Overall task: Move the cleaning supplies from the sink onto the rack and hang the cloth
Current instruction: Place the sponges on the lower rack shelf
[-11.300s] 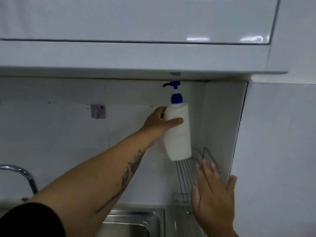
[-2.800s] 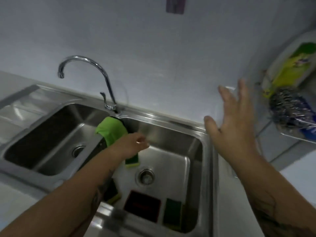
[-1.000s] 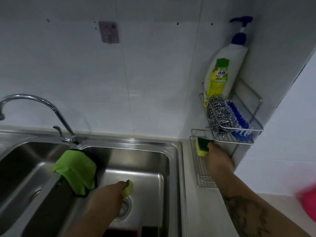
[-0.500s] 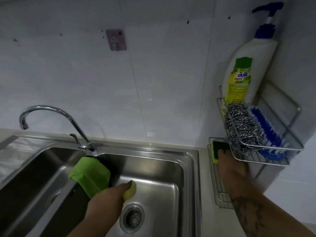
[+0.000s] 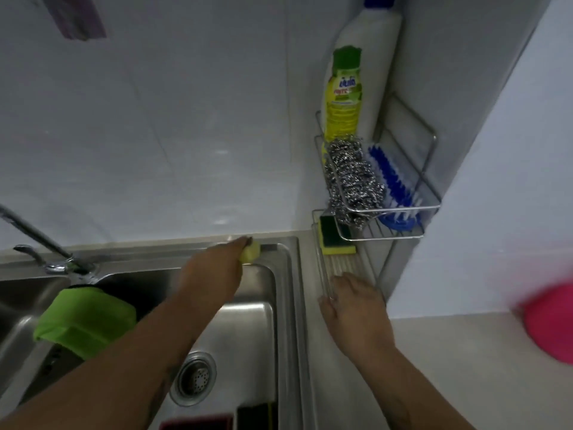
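Observation:
My left hand holds a yellow sponge over the far right corner of the sink, left of the wire rack. My right hand rests open and empty at the front of the rack's lower shelf. A green-and-yellow sponge lies on that lower shelf. On the upper shelf stand a white pump bottle, steel wool and a blue brush. A green cloth drapes over the sink divider. More sponges lie at the sink's near edge.
A chrome faucet stands behind the divider. A purple wall hook is stuck to the tiles at top left. The drain shows in the right basin. A pink object sits on the counter at the far right.
My right hand has let go of the green-and-yellow sponge on the lower shelf and pulled back. My left hand has carried the yellow sponge up and right from the basin toward the rack.

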`<state>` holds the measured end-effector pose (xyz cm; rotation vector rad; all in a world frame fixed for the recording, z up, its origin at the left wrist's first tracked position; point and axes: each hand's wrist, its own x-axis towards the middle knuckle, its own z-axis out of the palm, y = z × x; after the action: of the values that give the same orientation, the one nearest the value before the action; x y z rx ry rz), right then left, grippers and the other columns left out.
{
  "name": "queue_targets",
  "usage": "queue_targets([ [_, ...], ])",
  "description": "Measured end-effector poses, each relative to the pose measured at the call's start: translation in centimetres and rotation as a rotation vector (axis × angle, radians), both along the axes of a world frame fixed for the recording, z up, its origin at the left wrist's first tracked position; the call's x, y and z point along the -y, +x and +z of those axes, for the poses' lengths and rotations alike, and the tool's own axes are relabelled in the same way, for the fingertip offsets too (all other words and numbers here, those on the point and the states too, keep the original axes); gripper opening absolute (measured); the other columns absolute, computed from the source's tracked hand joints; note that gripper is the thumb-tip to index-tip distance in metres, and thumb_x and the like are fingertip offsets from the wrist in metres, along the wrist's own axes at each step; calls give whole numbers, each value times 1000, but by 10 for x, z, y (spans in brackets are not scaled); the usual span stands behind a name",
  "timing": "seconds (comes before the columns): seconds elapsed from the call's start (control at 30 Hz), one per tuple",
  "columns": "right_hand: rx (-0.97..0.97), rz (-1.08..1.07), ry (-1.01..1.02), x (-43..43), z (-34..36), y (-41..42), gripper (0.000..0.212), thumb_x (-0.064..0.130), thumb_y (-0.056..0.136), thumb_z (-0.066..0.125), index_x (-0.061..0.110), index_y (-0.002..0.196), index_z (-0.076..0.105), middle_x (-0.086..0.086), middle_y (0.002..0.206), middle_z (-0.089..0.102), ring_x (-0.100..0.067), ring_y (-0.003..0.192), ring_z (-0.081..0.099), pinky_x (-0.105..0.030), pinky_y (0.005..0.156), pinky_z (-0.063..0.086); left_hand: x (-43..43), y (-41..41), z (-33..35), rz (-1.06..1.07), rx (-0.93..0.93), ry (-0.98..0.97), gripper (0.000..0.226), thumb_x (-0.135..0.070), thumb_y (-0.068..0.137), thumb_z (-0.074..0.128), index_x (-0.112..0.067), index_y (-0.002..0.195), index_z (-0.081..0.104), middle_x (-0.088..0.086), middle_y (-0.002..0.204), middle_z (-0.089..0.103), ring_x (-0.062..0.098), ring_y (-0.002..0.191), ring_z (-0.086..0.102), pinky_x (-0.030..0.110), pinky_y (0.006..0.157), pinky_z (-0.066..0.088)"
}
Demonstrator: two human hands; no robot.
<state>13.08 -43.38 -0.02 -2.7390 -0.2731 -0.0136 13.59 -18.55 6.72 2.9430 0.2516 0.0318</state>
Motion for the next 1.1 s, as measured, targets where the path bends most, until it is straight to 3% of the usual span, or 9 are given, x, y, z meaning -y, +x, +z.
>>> queue_targets([
  [0.13, 9, 55, -138, 7, -11, -15, 41, 45, 82, 44, 18, 105, 64, -3, 105, 68, -25, 97, 61, -42, 94, 47, 63, 48, 17, -169, 84, -5, 51, -30, 93, 47, -31, 144, 41, 6, 130, 64, 30, 117, 60, 36, 88, 49],
  [0.23, 40, 57, -152, 9, -14, -20, 41, 39, 79, 53, 23, 116, 57, 1, 114, 64, -22, 108, 57, -42, 104, 39, 107, 72, 16, -235, 99, -69, 26, -19, 93, 48, -11, 112, 63, 16, 106, 69, 36, 100, 64, 34, 77, 47],
  [0.37, 45, 44, -126, 9, -22, -18, 47, 34, 82, 52, 22, 127, 50, 1, 126, 58, -22, 121, 49, -43, 110, 30, 139, 96, -7, -76, 21, -424, 23, -10, 90, 56, 8, 100, 64, 27, 103, 68, 43, 99, 64, 47, 88, 53],
  [0.5, 84, 14, -97, 5, -24, -20, 49, 32, 82, 53, 21, 130, 49, 0, 133, 55, -22, 127, 44, -43, 114, 26, 146, 115, -42, -144, -46, -353, 26, -32, 87, 54, -18, 103, 67, 8, 101, 72, 29, 92, 67, 40, 82, 57],
  [0.63, 144, 9, -103, 6, -28, -18, 53, 30, 79, 58, 19, 130, 49, -2, 133, 55, -23, 129, 44, -41, 113, 24, 149, 124, -44, -355, -138, -214, 41, -50, 93, 42, -22, 119, 59, 10, 116, 68, 32, 103, 64, 39, 89, 51],
  [0.77, 108, 34, -176, 9, -29, -18, 56, 31, 78, 56, 17, 132, 49, -5, 137, 53, -27, 131, 44, -47, 111, 33, 125, 121, -33, -496, -307, -509, 84, -82, 78, 38, -26, 142, 39, 11, 143, 49, 31, 130, 48, 49, 109, 39],
  [0.93, 142, 80, -253, 2, -14, -31, 77, 42, 85, 45, 15, 151, 15, -11, 160, 15, -33, 148, 7, -55, 117, 9, 61, 49, -41, -367, -92, -604, 73, -48, 96, 44, -25, 155, 8, 4, 163, 13, 22, 150, 8, 39, 118, 13],
  [1.03, 152, 170, -192, -20, -16, -61, 78, 42, 88, 46, 15, 152, 12, -10, 161, 8, -31, 148, -4, -53, 117, 1, 14, -12, -97, -186, -95, -592, 72, -47, 94, 51, -24, 154, 19, 1, 160, 25, 18, 146, 24, 29, 116, 19],
  [1.1, 33, 229, -175, -35, -30, -82, 80, 46, 89, 47, 17, 152, 7, -8, 162, 1, -28, 148, -10, -52, 118, 1, -9, -56, -141, -120, -263, -506, 71, -46, 92, 55, -24, 152, 24, 2, 158, 30, 18, 143, 31, 27, 114, 22],
])
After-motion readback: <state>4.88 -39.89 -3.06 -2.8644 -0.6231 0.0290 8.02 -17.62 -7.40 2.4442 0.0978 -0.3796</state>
